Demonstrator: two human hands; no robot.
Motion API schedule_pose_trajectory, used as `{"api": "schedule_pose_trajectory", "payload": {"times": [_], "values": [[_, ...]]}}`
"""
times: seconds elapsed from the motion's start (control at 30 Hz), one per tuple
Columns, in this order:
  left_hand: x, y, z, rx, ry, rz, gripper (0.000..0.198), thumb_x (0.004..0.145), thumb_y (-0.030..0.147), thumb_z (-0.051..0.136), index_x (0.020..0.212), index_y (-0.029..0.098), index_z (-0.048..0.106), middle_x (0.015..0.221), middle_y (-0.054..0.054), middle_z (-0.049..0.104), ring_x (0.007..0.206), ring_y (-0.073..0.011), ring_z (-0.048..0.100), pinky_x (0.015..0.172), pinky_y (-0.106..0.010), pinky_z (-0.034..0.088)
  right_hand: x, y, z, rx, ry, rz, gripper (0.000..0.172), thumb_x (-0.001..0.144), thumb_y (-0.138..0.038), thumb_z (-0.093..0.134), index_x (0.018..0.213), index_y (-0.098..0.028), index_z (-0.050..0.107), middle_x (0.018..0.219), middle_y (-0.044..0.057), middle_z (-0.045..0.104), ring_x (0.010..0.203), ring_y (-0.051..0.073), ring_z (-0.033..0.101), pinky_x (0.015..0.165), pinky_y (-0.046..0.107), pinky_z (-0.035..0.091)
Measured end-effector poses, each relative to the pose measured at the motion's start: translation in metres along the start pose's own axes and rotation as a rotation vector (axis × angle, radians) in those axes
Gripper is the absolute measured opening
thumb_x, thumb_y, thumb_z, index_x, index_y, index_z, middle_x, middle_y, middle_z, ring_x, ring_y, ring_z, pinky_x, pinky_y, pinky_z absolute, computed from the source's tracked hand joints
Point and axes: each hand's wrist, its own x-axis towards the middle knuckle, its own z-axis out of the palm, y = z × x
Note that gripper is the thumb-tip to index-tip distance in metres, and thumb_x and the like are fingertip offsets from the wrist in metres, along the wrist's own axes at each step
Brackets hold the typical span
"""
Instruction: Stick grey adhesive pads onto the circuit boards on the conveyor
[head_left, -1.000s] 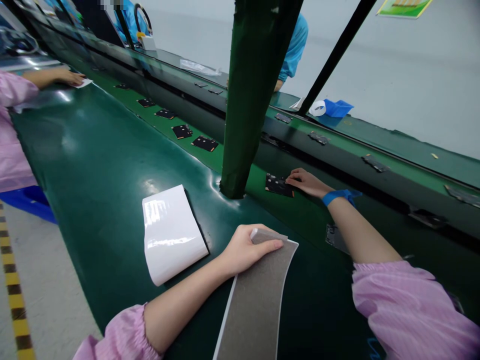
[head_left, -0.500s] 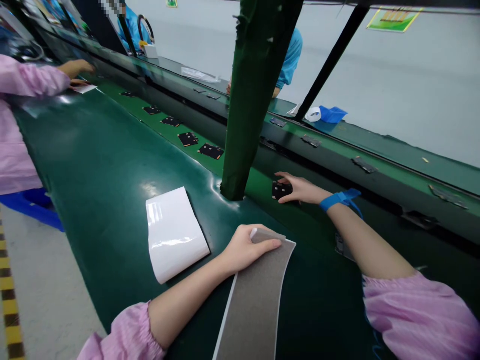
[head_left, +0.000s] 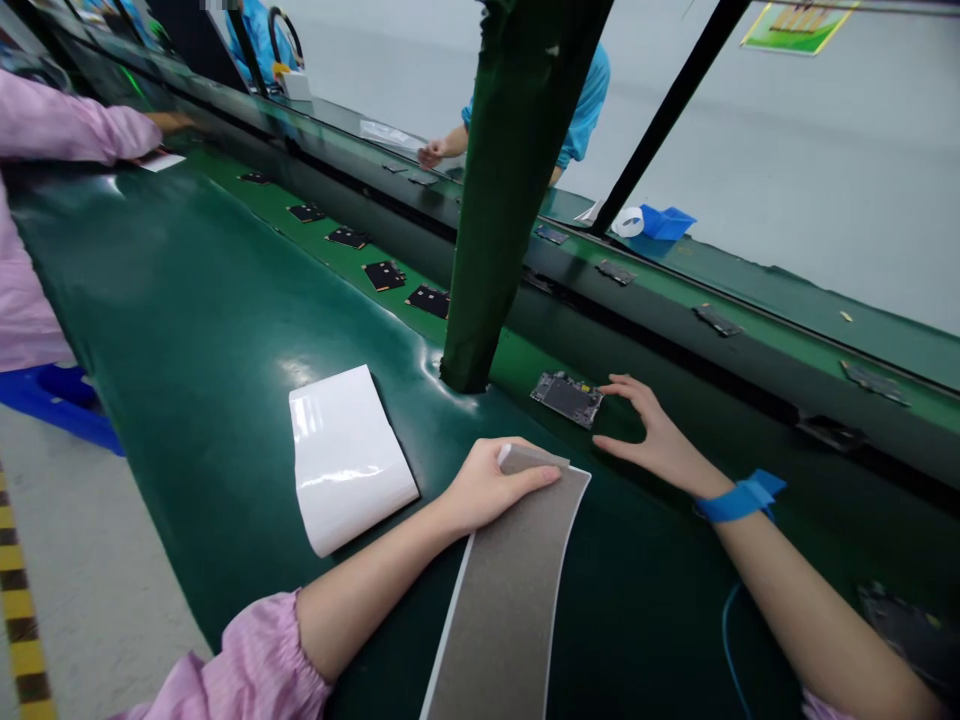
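My left hand [head_left: 499, 485] is closed on a long grey-brown sheet [head_left: 510, 600] with white edges, thumb on top near its far end. The sheet runs down out of view at the bottom. To the right of the post, a circuit board [head_left: 568, 400] lies flat with small components on its upper face. My right hand [head_left: 652, 435], with a blue wrist strap [head_left: 742, 498], is open beside it, thumb and fingers apart. A fingertip is at the board's right edge; whether it touches, I cannot tell.
A glossy white sheet [head_left: 352, 460] lies on the green table left of my left hand. A green-wrapped post [head_left: 487, 220] rises ahead. Black-faced boards [head_left: 384, 275] line the strip beyond. Another board [head_left: 907, 630] is partly behind my right forearm. Co-workers' sleeves show far left and behind the post.
My right hand has opened and drawn back right and toward me. The board beside it now shows a component-covered face where a black face showed before. My left hand keeps its hold.
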Motion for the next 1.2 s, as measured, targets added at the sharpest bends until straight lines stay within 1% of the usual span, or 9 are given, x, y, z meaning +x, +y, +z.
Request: {"api": "schedule_pose_trajectory", "payload": {"times": [0.07, 0.1, 0.2, 0.3, 0.4, 0.73, 0.97, 1.1, 1.2], "values": [[0.0, 0.001, 0.0, 0.008, -0.001, 0.009, 0.026, 0.073, 0.039, 0.074, 0.086, 0.016, 0.074, 0.088, -0.005, 0.075, 0.083, -0.0212, 0.069, 0.072, -0.029, 0.052, -0.015, -0.018, 0.002, 0.004, 0.005, 0.018, 0.038, 0.08, -0.059, 0.058, 0.104, -0.029, 0.059, 0.137, 0.009, 0.046, 0.134, 0.036, 0.038, 0.101, 0.055, 0.043], [0.0, 0.001, 0.0, 0.014, 0.002, 0.014, 0.026, 0.073, 0.039, 0.074, 0.086, 0.016, 0.074, 0.087, -0.006, 0.075, 0.084, -0.0215, 0.069, 0.072, -0.029, 0.052, -0.02, -0.03, 0.004, 0.029, -0.009, 0.002, 0.034, 0.083, -0.058, 0.054, 0.098, -0.029, 0.063, 0.132, 0.009, 0.051, 0.13, 0.035, 0.043, 0.099, 0.053, 0.045], [0.0, 0.001, -0.001, 0.016, -0.005, 0.037, 0.026, 0.073, 0.038, 0.074, 0.087, 0.016, 0.074, 0.088, -0.006, 0.075, 0.085, -0.0218, 0.069, 0.074, -0.03, 0.053, -0.029, -0.061, 0.009, 0.078, -0.118, -0.068, 0.029, 0.083, -0.056, 0.056, 0.086, -0.029, 0.068, 0.122, 0.007, 0.058, 0.12, 0.031, 0.053, 0.098, 0.049, 0.046], [0.001, 0.001, -0.001, 0.009, -0.02, 0.058, 0.025, 0.073, 0.036, 0.074, 0.087, 0.015, 0.074, 0.089, -0.006, 0.076, 0.085, -0.0214, 0.069, 0.075, -0.03, 0.053, -0.029, -0.077, 0.013, 0.085, -0.152, -0.076, 0.026, 0.082, -0.053, 0.059, 0.077, -0.029, 0.069, 0.12, 0.005, 0.06, 0.117, 0.029, 0.054, 0.1, 0.047, 0.045], [0.001, 0.0, -0.001, 0.016, -0.023, 0.069, 0.025, 0.074, 0.036, 0.074, 0.087, 0.015, 0.074, 0.089, -0.006, 0.076, 0.085, -0.0212, 0.069, 0.075, -0.029, 0.053, -0.026, -0.079, 0.012, 0.076, -0.139, -0.061, 0.027, 0.079, -0.053, 0.061, 0.072, -0.028, 0.068, 0.119, 0.006, 0.059, 0.117, 0.03, 0.054, 0.101, 0.049, 0.043], [0.0, 0.0, -0.001, -0.003, -0.021, 0.069, 0.025, 0.074, 0.037, 0.074, 0.088, 0.016, 0.074, 0.091, -0.006, 0.075, 0.087, -0.0208, 0.069, 0.077, -0.029, 0.052, -0.023, -0.078, 0.007, 0.032, -0.179, -0.03, 0.036, 0.079, -0.062, 0.058, 0.07, -0.028, 0.067, 0.119, 0.006, 0.059, 0.116, 0.031, 0.055, 0.1, 0.049, 0.044], [0.001, -0.001, -0.001, 0.054, 0.031, -0.004, 0.03, 0.072, 0.041, 0.075, 0.089, 0.017, 0.07, 0.087, -0.003, 0.072, 0.081, -0.0188, 0.065, 0.069, -0.027, 0.049, -0.027, -0.072, 0.009, 0.06, -0.193, -0.038, 0.036, 0.083, -0.059, 0.052, 0.073, -0.027, 0.064, 0.115, 0.007, 0.058, 0.118, 0.029, 0.053, 0.101, 0.047, 0.044], [0.001, -0.001, -0.001, 0.062, -0.003, 0.01, 0.028, 0.072, 0.04, 0.075, 0.085, 0.017, 0.069, 0.084, -0.002, 0.07, 0.08, -0.0176, 0.064, 0.07, -0.026, 0.048, -0.027, -0.07, 0.01, 0.053, -0.168, -0.021, 0.034, 0.082, -0.059, 0.054, 0.075, -0.028, 0.065, 0.116, 0.008, 0.057, 0.119, 0.03, 0.052, 0.099, 0.047, 0.045], [0.0, -0.001, -0.001, 0.06, 0.005, 0.02, 0.026, 0.072, 0.039, 0.075, 0.083, 0.016, 0.069, 0.083, -0.002, 0.07, 0.079, -0.0173, 0.064, 0.07, -0.026, 0.048, -0.027, -0.069, 0.009, 0.039, -0.186, -0.031, 0.032, 0.082, -0.057, 0.055, 0.074, -0.028, 0.065, 0.116, 0.007, 0.056, 0.12, 0.03, 0.052, 0.1, 0.047, 0.045]]}}
